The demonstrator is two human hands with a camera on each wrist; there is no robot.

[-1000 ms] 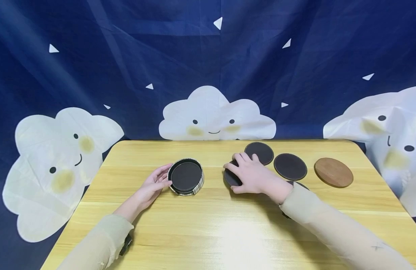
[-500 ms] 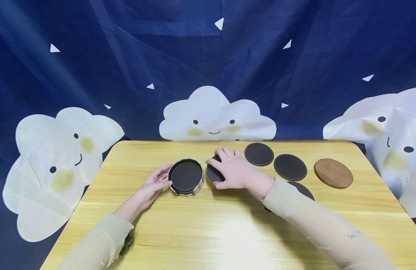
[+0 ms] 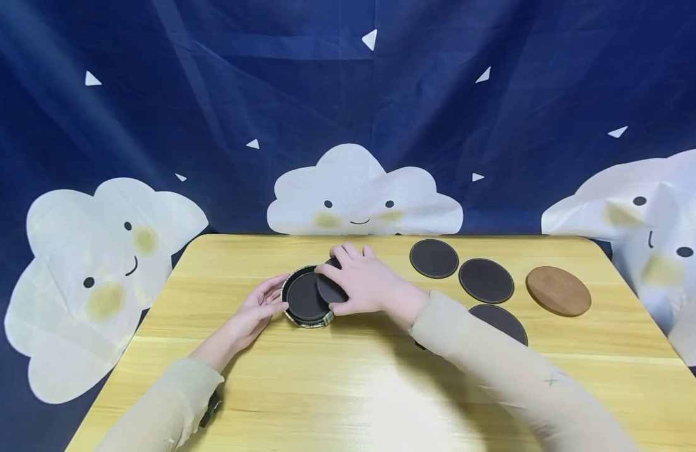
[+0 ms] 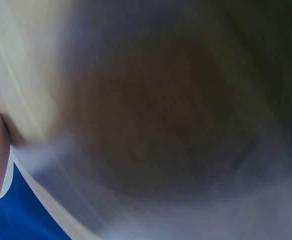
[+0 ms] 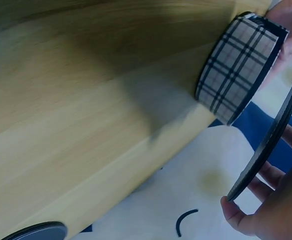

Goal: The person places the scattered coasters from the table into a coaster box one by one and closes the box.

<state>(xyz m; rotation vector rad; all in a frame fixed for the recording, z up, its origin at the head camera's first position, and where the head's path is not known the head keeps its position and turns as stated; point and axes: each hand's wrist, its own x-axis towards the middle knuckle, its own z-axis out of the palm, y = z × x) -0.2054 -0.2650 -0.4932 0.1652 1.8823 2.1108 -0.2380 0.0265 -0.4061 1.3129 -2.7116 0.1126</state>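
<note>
Right hand (image 3: 366, 284) grasping dark coaster (image 5: 268, 142) by edge; coaster tilted, beneath fingers, raised clear of plaid holder (image 5: 238, 70), overlapping holder's right side in head view. Left hand (image 3: 258, 309) gripping holder's left side. Brown disc (image 3: 558, 290) far right on table (image 3: 257, 389).

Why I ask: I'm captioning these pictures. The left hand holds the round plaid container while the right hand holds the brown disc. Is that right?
Not quite: the right hand holds a dark disc, while the brown disc lies on the table at the right, as the head view shows. The left hand does hold the round plaid container.
</note>
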